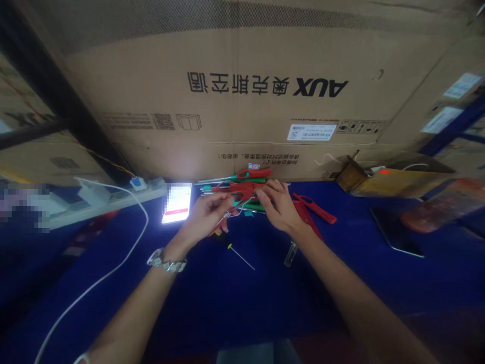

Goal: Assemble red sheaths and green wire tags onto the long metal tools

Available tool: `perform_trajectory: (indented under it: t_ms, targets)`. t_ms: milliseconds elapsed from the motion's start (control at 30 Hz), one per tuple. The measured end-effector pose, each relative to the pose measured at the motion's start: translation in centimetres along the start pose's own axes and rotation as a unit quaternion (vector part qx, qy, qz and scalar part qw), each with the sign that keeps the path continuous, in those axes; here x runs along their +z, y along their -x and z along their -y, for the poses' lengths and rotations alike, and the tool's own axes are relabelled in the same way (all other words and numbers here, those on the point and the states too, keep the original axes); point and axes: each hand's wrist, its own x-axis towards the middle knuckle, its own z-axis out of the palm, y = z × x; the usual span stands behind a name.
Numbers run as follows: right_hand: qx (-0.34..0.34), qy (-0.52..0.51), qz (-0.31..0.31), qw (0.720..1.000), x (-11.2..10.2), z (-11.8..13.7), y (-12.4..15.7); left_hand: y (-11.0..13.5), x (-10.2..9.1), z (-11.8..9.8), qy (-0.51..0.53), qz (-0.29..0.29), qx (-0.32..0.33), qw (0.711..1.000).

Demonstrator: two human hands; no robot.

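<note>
My left hand [204, 215], with a metal watch [166, 260] on its wrist, is closed, thumb and index finger pinching a red long-nosed lighter [248, 191]. A thin pale wire or strip runs by its fingers. My right hand [282, 205] bends its fingers over the lighter's other end; its fingertips are partly hidden. More red and green lighters [253, 174] with metal tubes lie in a pile behind both hands. Under my left hand lies a screwdriver [230, 246] with a yellow and dark handle. Red lighter pieces [316, 208] rest right of my right hand.
A lit phone [177, 203] stands at the left beside a white power strip [102, 202] and a white cable [147, 222]. A large cardboard box [235, 106] walls off the back. A dark phone [396, 232], an open carton [401, 182] and a small clear piece [290, 254] lie rightward.
</note>
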Motion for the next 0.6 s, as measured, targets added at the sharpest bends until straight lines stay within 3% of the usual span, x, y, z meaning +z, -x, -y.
perform_trajectory:
  t_ms: [200,600]
  targets:
    - [0.013,0.041,-0.020,0.999,0.48,0.03,-0.54,0.02,-0.06,0.26,-0.039,0.054,-0.001,0.998]
    - [-0.040,0.089,0.047,0.994,-0.48,-0.40,-0.50,-0.27,-0.38,0.82,-0.043,0.056,-0.006,0.997]
